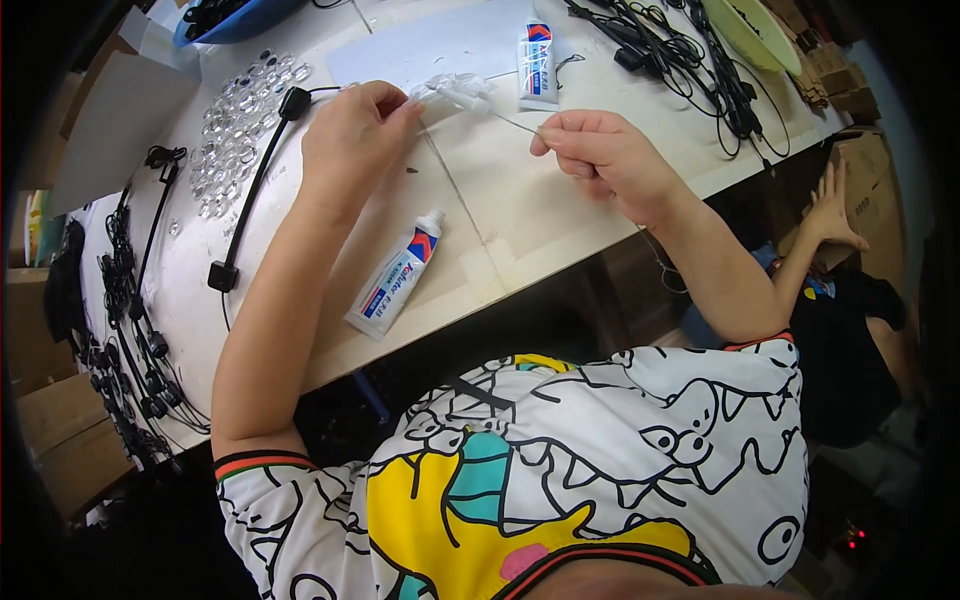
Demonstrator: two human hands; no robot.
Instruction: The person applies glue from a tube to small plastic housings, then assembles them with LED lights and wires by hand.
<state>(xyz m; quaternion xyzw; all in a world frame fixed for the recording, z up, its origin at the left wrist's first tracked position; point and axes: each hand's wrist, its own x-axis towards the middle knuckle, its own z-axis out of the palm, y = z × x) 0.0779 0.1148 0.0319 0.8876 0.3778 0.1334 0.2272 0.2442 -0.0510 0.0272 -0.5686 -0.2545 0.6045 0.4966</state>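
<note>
At 11 o'clock, the left hand is narrow, thumb and fingers drawn together in a pinch at the left end of a crumpled, white, filmy wad. The wad lies at 12 o'clock, creased and slightly see-through; whether it is paper or plastic I cannot tell. Between 1 and 2 o'clock, the right hand pinches a thin, straight, dark rod, its far end reaching the wad's right side.

Just beyond the rod, between 12 and 1 o'clock, lies a smooth white squeeze tube with blue and red markings. A second white, blue and red tube with a ridged cap lies slanted at 9 o'clock, its crimped end flat. At 10 o'clock, glossy, clear round discs are scattered beside a straight black cord with blocky ends. Tangled, matt black cables lie between 1 and 2 o'clock, next to a pale yellow-green, curved bowl. A shiny blue bowl stands between 10 and 11 o'clock. Everything rests on a smooth, cream-white tabletop.
</note>
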